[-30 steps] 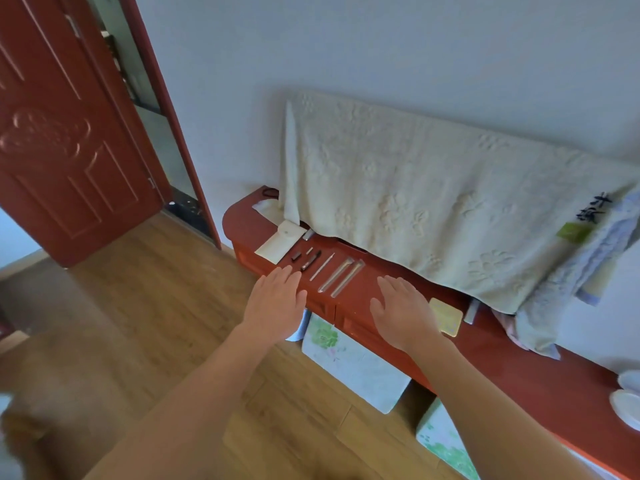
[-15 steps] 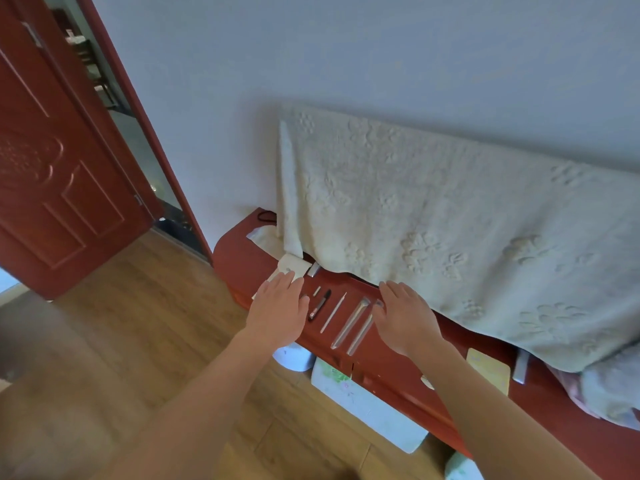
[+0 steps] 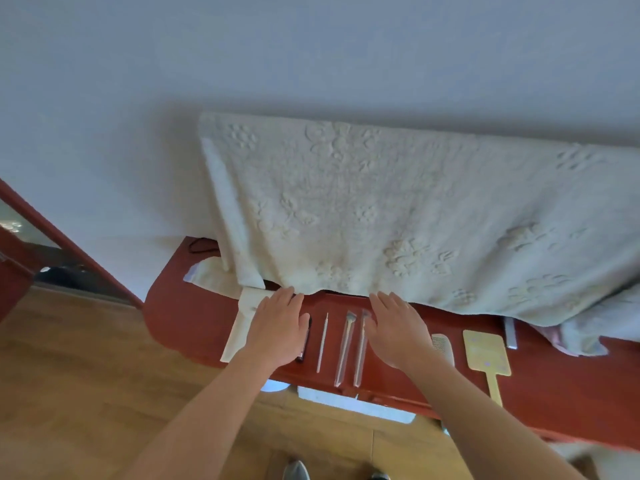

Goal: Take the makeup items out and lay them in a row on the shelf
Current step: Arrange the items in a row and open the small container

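Looks like a room in a home. Has a wood-plank floor (image 3: 86, 393), a plain painted wall (image 3: 311, 46) and a red door frame (image 3: 69, 247). Keeps a cream embossed towel (image 3: 381, 209) draped above a glossy red shelf (image 3: 194, 323), with makeup brushes (image 3: 345, 348), a comb (image 3: 443, 344) and a yellow hand mirror (image 3: 486, 353) laid out there.

One wide-angle camera, worn on the head, looks forward and steeply down onto the shelf (image 3: 194, 317) from close by. Both forearms run up from the bottom edge to the left hand (image 3: 277, 327) and right hand (image 3: 398, 330) at mid-frame. The wall (image 3: 311, 46) fills the top, and a shoe (image 3: 296, 471) shows at the very bottom.
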The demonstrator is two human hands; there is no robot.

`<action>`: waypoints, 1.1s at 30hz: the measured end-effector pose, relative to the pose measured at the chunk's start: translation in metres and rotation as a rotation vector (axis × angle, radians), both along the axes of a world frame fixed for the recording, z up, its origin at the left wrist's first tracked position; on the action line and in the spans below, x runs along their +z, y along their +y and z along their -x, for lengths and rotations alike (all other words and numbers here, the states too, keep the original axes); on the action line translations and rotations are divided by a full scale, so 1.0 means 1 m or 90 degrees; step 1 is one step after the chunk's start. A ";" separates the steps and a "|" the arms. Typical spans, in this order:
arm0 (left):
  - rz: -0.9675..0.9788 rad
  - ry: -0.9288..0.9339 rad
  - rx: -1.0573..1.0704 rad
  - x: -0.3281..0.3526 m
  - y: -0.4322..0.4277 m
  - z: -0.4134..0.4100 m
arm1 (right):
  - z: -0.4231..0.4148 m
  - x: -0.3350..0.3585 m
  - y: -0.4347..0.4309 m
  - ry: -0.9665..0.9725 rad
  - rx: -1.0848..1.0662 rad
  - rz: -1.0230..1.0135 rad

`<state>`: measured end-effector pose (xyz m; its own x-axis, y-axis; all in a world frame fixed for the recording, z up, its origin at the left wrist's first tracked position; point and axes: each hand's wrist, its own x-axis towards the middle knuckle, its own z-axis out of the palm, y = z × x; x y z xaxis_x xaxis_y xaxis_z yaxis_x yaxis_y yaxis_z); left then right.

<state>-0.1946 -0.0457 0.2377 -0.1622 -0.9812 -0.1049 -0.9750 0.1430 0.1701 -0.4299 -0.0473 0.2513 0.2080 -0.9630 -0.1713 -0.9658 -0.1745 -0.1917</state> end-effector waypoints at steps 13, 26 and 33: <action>-0.043 0.022 -0.095 -0.065 -0.027 0.031 | -0.005 -0.070 -0.001 -0.064 -0.132 -0.100; -0.120 0.075 0.000 -0.108 -0.028 0.087 | -0.013 -0.127 0.001 -0.185 -0.196 -0.110; -0.140 0.069 0.032 -0.117 -0.028 0.093 | -0.015 -0.136 0.000 -0.181 -0.181 -0.115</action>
